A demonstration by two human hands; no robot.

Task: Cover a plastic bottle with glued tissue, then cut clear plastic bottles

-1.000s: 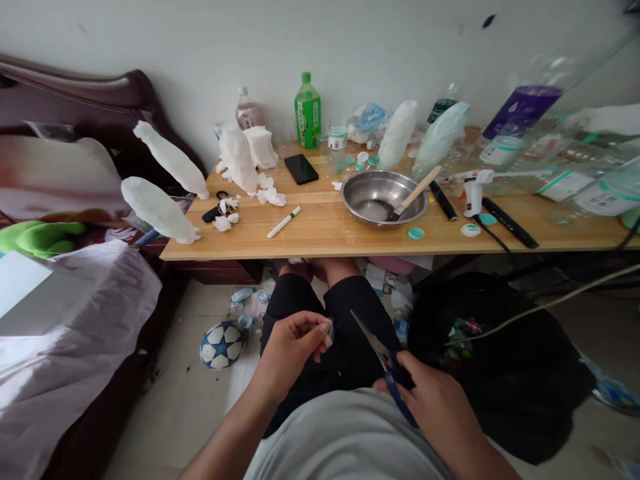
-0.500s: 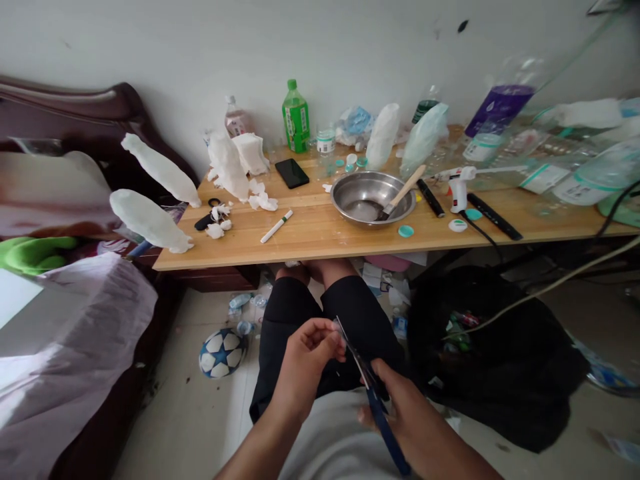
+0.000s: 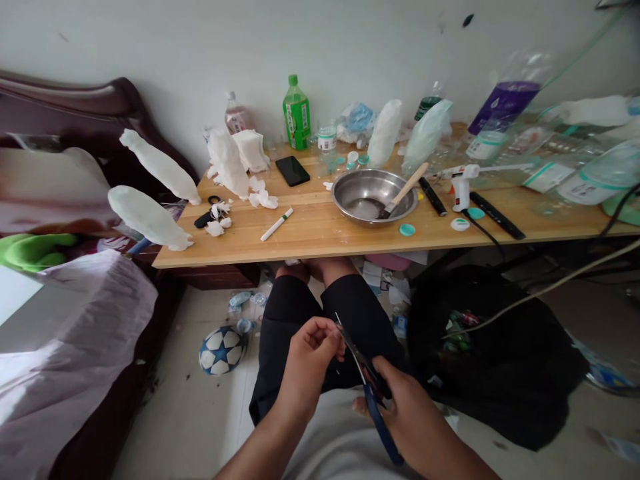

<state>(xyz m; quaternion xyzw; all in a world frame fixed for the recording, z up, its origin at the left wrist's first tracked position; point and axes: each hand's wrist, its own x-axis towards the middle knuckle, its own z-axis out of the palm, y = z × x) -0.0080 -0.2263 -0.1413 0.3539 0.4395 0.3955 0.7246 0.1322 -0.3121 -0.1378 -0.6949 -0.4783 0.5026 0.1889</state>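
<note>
Over my lap, my right hand (image 3: 405, 400) grips a pair of scissors (image 3: 376, 417) with dark blue handles, the blades pointing up and left. The blades lie close against the fingertips of my left hand (image 3: 314, 353). Those fingers are pinched together on a small, clear-looking piece, mostly hidden by the fingers and too small to name. Beyond my knees, on the wooden table (image 3: 310, 233), a steel bowl (image 3: 350, 207) holds a brush (image 3: 407, 190) with a wooden handle. A white marker pen (image 3: 277, 225) lies near the table's front edge.
White paper-covered shapes (image 3: 150, 217) stand at the table's left. A phone (image 3: 293, 171), a green bottle (image 3: 297, 117), a glue gun (image 3: 463, 187) and several clear plastic bottles sit further along. On the floor are a ball (image 3: 223, 351) and a black bag (image 3: 490, 373).
The scissors' handles have spread apart and swung slightly left, with the right hand turning along. My left hand keeps its pinch almost in place. The view has shifted slightly.
</note>
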